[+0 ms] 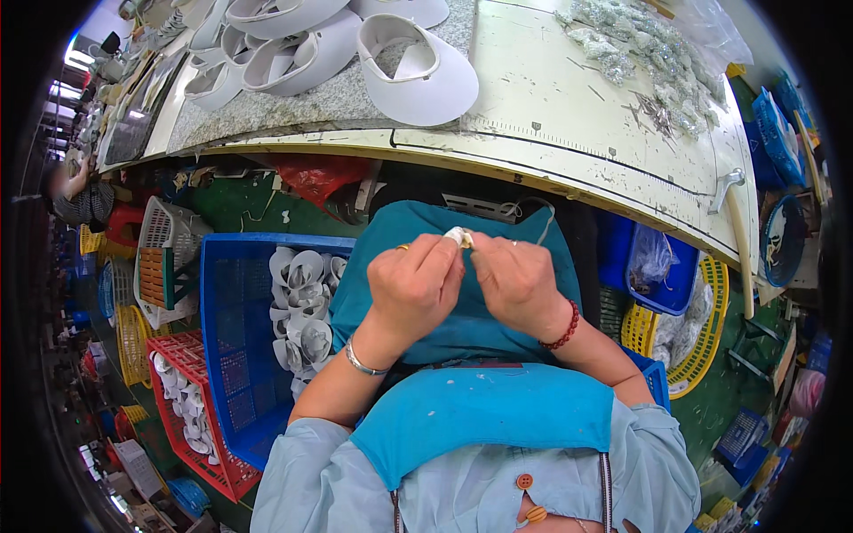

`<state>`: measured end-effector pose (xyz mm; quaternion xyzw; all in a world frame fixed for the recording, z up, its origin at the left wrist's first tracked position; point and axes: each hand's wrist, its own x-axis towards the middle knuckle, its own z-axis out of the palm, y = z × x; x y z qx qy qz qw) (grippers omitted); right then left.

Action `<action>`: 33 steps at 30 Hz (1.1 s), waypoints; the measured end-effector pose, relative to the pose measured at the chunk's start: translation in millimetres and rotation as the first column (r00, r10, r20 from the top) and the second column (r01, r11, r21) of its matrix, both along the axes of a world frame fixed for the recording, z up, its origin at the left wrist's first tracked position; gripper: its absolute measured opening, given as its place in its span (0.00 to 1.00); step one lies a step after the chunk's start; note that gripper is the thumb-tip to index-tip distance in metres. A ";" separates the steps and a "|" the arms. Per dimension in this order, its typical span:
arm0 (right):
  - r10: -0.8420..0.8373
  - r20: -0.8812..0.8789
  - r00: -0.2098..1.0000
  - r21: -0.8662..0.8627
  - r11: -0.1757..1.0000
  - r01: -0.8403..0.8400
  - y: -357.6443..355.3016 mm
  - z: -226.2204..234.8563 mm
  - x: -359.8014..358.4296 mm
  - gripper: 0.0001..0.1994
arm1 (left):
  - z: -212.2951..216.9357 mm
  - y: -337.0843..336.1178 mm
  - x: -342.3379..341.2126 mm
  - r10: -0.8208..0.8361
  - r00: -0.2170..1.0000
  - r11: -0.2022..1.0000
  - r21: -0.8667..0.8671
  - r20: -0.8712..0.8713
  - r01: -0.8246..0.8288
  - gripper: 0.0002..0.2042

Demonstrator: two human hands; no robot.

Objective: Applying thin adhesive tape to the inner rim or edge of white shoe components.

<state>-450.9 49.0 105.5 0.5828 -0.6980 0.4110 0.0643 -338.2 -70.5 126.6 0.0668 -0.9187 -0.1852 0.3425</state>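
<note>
My left hand (411, 286) and my right hand (515, 280) meet over my lap, which a teal apron (462, 333) covers. Both pinch one small white and gold piece (460, 237) between their fingertips. A silver bangle sits on my left wrist and a red bead bracelet on my right wrist. On the worktable (551, 115) beyond my hands lie several white sun visors (418, 62).
A blue crate (235, 338) holding white visor parts stands at my left, beside a red crate (191, 391) with more. A heap of small shiny pieces (640, 49) lies at the table's far right. Blue and yellow baskets (675, 293) sit under the table's right end.
</note>
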 end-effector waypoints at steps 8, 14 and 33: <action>-0.043 0.019 0.999 -0.037 0.998 0.043 -1.9 -8.9 3.3 0.16 | -2.5 7.9 -0.4 0.000 0.999 0.999 -0.044 0.032 0.002 0.07; 0.053 0.081 0.995 -0.001 0.999 -0.053 2.0 2.1 -1.0 0.14 | -6.1 8.2 -1.1 -0.028 0.999 0.995 0.099 -0.015 0.029 0.07; 0.193 0.346 0.918 -0.024 0.980 -0.197 8.9 -0.1 16.5 0.26 | -10.8 5.3 14.3 -0.144 0.988 0.600 0.790 -0.046 0.125 0.09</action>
